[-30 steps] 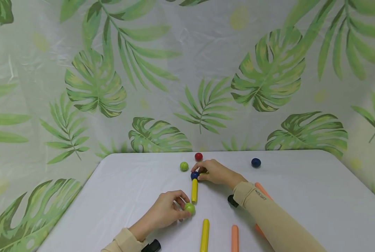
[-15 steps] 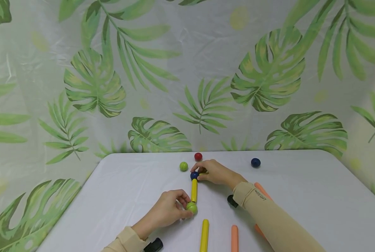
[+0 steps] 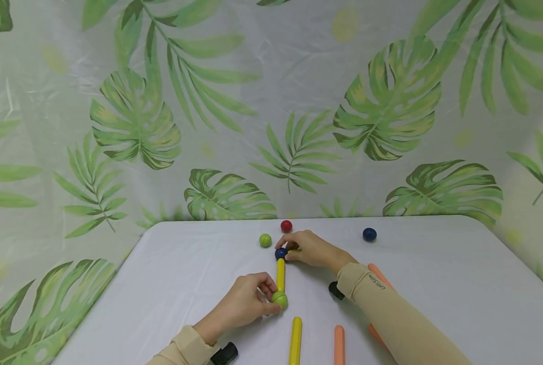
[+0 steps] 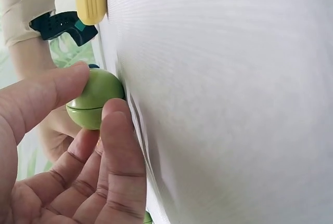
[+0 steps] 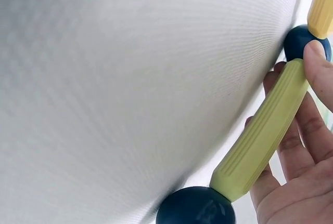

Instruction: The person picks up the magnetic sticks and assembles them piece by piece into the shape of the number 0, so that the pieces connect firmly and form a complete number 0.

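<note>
In the head view my left hand (image 3: 248, 296) pinches a green ball (image 3: 280, 299) between thumb and fingers. The ball sits against the near end of a yellow stick (image 3: 281, 276). At that stick's far end is a dark blue ball (image 3: 281, 254), gripped by the thumb and fingers of my right hand (image 3: 314, 248). From the right wrist view, a yellow-green stick (image 5: 263, 130) also runs from the gripped ball, past my palm. Another blue ball (image 5: 196, 207) appears at its lower end; whether they are joined I cannot tell.
Loose green (image 3: 265, 240) and red (image 3: 286, 226) balls lie near the back edge, with a blue ball (image 3: 369, 234) farther right. A loose yellow stick (image 3: 295, 339) and an orange stick (image 3: 339, 344) lie in front on the white table (image 3: 184, 263). More orange (image 3: 379, 275) shows beside my right sleeve.
My left hand has moved the green ball slightly right, from beside the yellow stick's near end to directly against it. My right hand keeps hold of the blue ball in nearly the same place.
</note>
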Action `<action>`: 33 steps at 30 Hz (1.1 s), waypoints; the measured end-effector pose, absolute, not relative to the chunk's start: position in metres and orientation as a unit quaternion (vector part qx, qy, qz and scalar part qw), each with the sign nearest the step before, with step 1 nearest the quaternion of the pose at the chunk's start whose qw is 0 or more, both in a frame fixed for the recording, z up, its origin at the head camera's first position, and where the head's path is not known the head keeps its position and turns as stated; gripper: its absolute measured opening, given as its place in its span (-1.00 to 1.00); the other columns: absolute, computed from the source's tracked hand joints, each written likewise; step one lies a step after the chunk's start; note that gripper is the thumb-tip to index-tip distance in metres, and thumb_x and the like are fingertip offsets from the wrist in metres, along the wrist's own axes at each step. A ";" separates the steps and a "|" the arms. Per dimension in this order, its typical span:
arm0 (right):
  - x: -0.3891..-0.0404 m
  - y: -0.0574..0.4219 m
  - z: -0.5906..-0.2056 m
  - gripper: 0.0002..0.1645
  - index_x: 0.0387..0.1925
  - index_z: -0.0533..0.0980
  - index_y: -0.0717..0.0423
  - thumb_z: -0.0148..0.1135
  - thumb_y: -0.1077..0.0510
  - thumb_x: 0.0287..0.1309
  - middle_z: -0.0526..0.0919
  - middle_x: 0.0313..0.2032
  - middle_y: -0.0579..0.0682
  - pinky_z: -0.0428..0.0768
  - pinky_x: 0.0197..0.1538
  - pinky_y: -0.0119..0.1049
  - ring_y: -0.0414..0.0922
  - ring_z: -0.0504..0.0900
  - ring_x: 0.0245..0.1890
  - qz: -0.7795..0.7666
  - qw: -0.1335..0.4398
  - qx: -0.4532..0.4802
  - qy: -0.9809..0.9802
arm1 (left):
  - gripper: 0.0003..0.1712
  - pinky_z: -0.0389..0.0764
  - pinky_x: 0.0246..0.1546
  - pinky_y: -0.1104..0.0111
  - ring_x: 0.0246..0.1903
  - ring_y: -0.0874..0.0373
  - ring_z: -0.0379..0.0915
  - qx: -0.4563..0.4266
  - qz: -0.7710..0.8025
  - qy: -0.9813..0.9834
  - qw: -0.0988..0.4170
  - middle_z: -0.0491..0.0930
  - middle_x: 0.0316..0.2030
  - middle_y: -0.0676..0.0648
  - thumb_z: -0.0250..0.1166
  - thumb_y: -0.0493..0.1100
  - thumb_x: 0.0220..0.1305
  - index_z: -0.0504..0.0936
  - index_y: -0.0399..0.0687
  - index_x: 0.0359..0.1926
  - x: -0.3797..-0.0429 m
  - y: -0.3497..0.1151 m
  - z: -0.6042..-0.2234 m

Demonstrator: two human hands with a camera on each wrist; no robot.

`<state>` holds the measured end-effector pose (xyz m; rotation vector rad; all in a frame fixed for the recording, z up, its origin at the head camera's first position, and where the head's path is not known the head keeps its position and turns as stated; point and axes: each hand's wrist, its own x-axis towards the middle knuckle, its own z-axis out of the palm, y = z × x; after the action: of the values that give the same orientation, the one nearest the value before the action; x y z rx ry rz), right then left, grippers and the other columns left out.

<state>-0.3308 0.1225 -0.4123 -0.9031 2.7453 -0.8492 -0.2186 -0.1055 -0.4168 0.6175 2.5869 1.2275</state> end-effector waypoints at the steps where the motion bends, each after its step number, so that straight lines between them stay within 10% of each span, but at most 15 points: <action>1: -0.331 0.122 -0.412 -0.66 0.16 0.70 -0.03 0.42 0.19 0.40 0.79 -0.03 -0.03 0.64 0.08 -0.22 -0.20 0.61 -0.12 -0.281 0.064 -0.300 0.909 | -0.64 0.57 -0.52 0.47 -0.49 0.25 0.52 0.212 0.414 0.879 0.105 0.67 -0.32 0.02 0.68 -0.20 0.11 0.65 -0.05 -0.20 -0.219 -0.105 -0.417; 18: -0.312 0.127 -0.393 -0.52 0.30 0.62 -0.01 0.44 0.13 0.40 0.76 0.10 0.12 0.66 0.28 0.05 0.06 0.71 0.14 -0.255 0.057 -0.263 0.929 | -0.66 0.62 -0.41 0.47 -0.36 0.30 0.59 0.273 0.424 0.848 0.159 0.68 -0.09 -0.02 0.53 -0.24 0.32 0.73 0.01 0.09 -0.225 -0.112 -0.419; 33: -0.222 0.134 -0.369 -0.76 -0.14 0.66 0.10 0.50 0.05 0.33 0.68 -0.50 -0.16 0.51 -0.37 -0.41 -0.26 0.54 -0.49 -0.281 0.093 -0.221 0.929 | -0.63 0.52 -0.53 0.42 -0.45 0.24 0.55 0.256 0.460 0.827 0.199 0.64 -0.08 -0.01 0.53 -0.28 0.30 0.74 -0.01 0.11 -0.231 -0.118 -0.422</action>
<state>-0.2218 0.1336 -0.3693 -0.6558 2.7593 -0.8335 -0.2314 -0.1184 -0.4222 0.7151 2.3120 1.2870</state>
